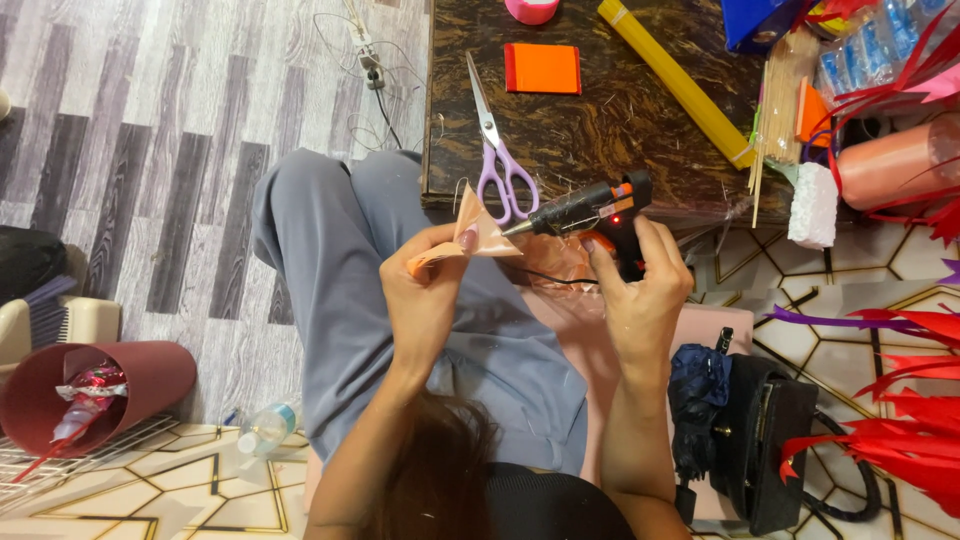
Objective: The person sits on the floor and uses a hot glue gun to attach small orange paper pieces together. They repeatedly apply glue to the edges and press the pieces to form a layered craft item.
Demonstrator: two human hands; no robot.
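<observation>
Just off the near edge of the dark table (640,120), above the person's lap, both hands work close together. The left hand (425,290) pinches a small folded piece of peach ribbon (478,232) between thumb and fingertips. The right hand (645,290) is wrapped around the grip of a black glue gun (590,208), whose nozzle touches the ribbon's right edge. Little free room lies between the hands, and the gun's body sits just at the table's near edge.

On the table, purple-handled scissors (497,150) lie beside the near left corner, blades pointing toward the far edge. An orange pad (542,68) rests farther back, and a long yellow roll (680,85) runs diagonally toward the right edge, where a bundle of wooden sticks (775,100) lies. Open table surface remains between scissors and roll.

A grey wood-patterned floor (150,150) spreads to the left, with a dark red bucket (95,385) tipped on its side. A black handbag (770,440) and red ribbon strips (915,420) crowd the right side.
</observation>
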